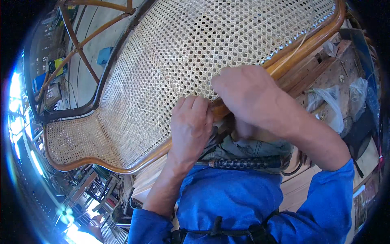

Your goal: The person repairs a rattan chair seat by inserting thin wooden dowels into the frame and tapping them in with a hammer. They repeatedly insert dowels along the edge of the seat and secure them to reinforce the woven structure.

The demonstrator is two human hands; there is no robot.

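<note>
A large panel of woven cane webbing, set in a bent brown wooden frame, slants across the view in front of me. At its near edge my left hand is closed, with curled fingers against the cane and the rail. Just to the right, my right hand is closed in a pinch over the same rail. What each hand's fingertips hold is hidden. A thin pale cane strand runs along the rail, up and right from my right hand. Whitish bits line the webbing's edge there.
Dark curved wooden bars cross at the upper left. Clear plastic bags lie on wooden boards at the right. A dark patterned rod-like item lies across my lap. Stacked wooden pieces stand at the lower left.
</note>
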